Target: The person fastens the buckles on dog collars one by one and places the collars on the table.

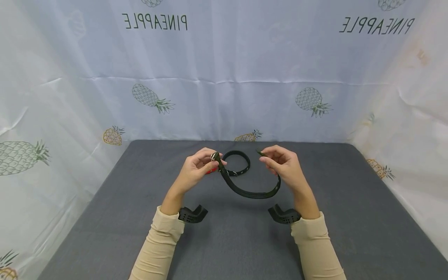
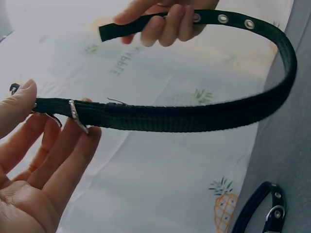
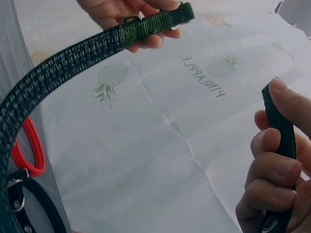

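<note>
Between my two hands a dark green pet collar hangs in an open, sagging curve above the table. My left hand pinches its buckle end between thumb and fingers; a metal ring shows on the strap beside the fingertips. My right hand grips the other end, thumb on top and fingers curled round the strap, with the tip sticking out past them. Metal eyelets run along the strap near that hand. In the right wrist view the woven inner face of the collar shows.
Behind the held collar, a black buckled collar lies looped on the grey table. A red collar lies beside it, mostly hidden by my left hand in the head view. A white curtain with pineapple prints surrounds the table.
</note>
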The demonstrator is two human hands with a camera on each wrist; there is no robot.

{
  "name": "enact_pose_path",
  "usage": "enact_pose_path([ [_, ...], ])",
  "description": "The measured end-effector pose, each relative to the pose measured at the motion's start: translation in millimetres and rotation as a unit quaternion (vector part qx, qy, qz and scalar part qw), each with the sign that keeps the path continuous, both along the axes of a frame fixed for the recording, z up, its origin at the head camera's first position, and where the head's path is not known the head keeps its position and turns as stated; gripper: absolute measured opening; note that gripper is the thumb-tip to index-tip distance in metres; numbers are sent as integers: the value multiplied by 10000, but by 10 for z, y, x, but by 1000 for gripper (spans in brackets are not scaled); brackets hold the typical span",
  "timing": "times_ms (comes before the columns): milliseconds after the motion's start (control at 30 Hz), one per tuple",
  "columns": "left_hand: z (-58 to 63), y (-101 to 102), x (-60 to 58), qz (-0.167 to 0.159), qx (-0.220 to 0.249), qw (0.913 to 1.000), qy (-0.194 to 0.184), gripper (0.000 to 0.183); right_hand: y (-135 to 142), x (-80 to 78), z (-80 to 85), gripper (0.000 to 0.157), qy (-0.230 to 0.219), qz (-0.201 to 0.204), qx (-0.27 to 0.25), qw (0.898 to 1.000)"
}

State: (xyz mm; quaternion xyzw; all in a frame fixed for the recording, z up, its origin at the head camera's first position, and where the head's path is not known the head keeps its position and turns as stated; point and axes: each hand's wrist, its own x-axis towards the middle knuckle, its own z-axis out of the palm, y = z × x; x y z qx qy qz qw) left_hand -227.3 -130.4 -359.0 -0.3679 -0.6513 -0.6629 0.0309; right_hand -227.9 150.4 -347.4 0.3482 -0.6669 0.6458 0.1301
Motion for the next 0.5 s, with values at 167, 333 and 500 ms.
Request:
enact_pose_path([
  [167,-3,48,11,-194,233,9995,-106,28,-26,9,1,25,-224,23,-150,9996],
  [333,-6,97,19,-342,561,9978,-129,33,-45,3,-10,25,-580,-204,-677,9958],
  [500,-40,157,19,-682,1016,9919,-344,25,-46,6,6,24,-887,-485,-773,9919],
])
